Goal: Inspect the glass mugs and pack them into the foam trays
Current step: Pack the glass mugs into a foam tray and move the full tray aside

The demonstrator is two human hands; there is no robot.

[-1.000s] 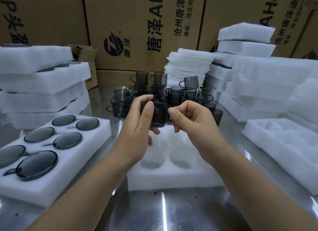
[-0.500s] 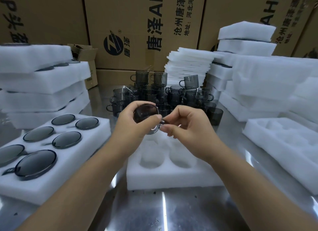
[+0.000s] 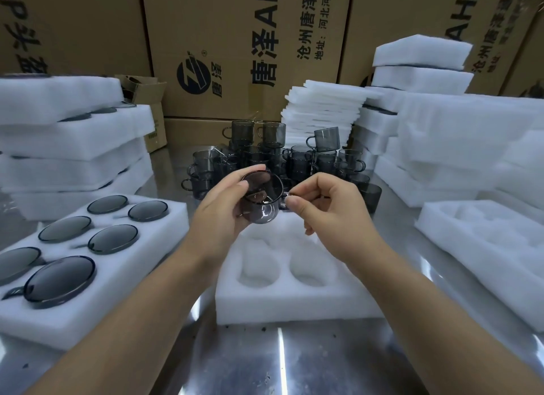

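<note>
Head: mug in left hand

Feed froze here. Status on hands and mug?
Left hand grips mug, right hand pinches its handle. Mug tilted above foam tray, visible pockets unfilled. Nothing between.

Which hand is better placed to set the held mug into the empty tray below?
Left, probably: the left hand wraps the body of the mug directly above the empty foam tray, while the right hand only pinches its handle.
</note>
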